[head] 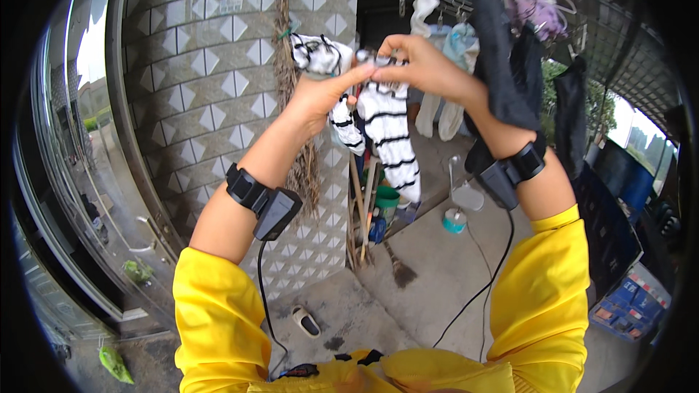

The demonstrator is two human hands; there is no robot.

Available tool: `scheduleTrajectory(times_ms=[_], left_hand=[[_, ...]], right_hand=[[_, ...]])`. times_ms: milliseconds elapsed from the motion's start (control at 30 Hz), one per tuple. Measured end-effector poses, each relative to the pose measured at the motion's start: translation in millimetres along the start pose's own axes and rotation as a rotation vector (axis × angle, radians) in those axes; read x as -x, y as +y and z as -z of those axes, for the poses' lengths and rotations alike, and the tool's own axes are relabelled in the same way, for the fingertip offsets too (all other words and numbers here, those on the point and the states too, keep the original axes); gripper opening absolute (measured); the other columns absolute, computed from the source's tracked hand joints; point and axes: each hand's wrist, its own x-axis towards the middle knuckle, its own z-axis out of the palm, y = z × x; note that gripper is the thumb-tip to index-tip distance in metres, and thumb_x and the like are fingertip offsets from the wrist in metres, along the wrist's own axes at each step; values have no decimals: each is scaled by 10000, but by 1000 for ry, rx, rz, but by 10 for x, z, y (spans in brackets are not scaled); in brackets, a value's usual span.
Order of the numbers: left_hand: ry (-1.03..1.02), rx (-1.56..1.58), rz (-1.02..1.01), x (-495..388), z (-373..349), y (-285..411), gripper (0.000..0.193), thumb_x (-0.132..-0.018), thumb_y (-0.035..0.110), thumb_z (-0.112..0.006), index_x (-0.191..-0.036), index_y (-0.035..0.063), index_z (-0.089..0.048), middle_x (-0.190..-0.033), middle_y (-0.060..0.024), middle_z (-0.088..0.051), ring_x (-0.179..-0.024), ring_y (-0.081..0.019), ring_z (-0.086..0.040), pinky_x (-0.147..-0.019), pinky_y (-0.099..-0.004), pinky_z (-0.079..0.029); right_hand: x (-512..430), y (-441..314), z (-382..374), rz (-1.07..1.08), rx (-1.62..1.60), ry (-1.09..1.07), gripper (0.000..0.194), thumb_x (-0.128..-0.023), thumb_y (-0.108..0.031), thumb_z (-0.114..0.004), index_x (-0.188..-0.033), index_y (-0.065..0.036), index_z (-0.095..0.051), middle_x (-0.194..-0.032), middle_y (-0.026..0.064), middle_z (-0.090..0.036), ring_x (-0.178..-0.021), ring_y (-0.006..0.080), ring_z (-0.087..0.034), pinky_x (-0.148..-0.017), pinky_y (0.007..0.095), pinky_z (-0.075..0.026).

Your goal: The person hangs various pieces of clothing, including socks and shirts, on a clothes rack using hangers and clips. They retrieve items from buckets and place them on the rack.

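A white sock with black stripes (389, 136) hangs down from between my two hands, its toe pointing to the floor. My left hand (327, 93) pinches striped cloth near the sock's top, and another striped white piece (321, 55) bunches above this hand. A smaller striped end (347, 128) dangles below my left fingers. My right hand (418, 68) grips the sock's upper edge, its thumb meeting my left thumb. A clip seems to sit between the fingers, but they partly hide it.
Right of my hands, a hanging rack holds pale socks (427, 112) and dark clothing (499, 54). A tiled wall (218, 87) with a bundle of dried plants (284, 65) stands at left. Below are a green bucket (386, 199), a broom (401, 270) and a shoe (306, 321).
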Motion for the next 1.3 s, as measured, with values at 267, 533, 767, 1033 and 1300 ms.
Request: scheduleTrajectory(times_ms=[267, 533, 767, 1033, 1300], left_hand=[[9, 164, 88, -124, -205, 438, 224, -893, 58, -604, -1093, -11, -530, -1090, -137, -613, -924, -290, -673, -725, -366, -616], [45, 198, 81, -212, -196, 569, 180, -823, 0, -665, -992, -37, -617, -1005, -132, -648, -892, -269, -689, -721, -330, -608], [-46, 202, 136, -283, -204, 709, 259, -829, 80, -706, -1058, -19, -638, -1043, -108, -667, -945, -215, -677, -775, -319, -585], [-143, 258, 131, -95, -166, 575, 315, -875, 208, -686, -1099, -1, -614, -1048, -112, -655, -896, -214, -677, -736, -289, -588], [-734, -265, 181, 165, 36, 488, 177, -866, 210, -657, -832, 38, -633, -707, -33, -621, -525, -63, -531, -422, -191, -380]], right_hand=[[-173, -20, 437, -8, -199, 540, 332, -871, -318, -669, -1028, -41, -574, -812, 42, -610, -552, 70, -473, -508, 219, -369], [-474, 151, 649, 385, -633, 406, 340, -910, -62, -566, -1245, -47, -510, -1307, 129, -511, -976, 138, -548, -740, 225, -455], [-436, -422, 657, -26, -612, 433, 329, -892, -225, -630, -1143, -13, -603, -1142, 86, -609, -868, 121, -574, -703, 258, -458], [-81, -542, 331, -109, 124, 123, 249, -745, -99, -757, -959, -12, -663, -878, 14, -659, -751, 89, -599, -681, 235, -455], [-7, -659, 350, 282, 140, -422, 127, -795, -5, -676, -808, -23, -552, -1397, 108, -482, -1140, 150, -535, -951, 304, -424]])
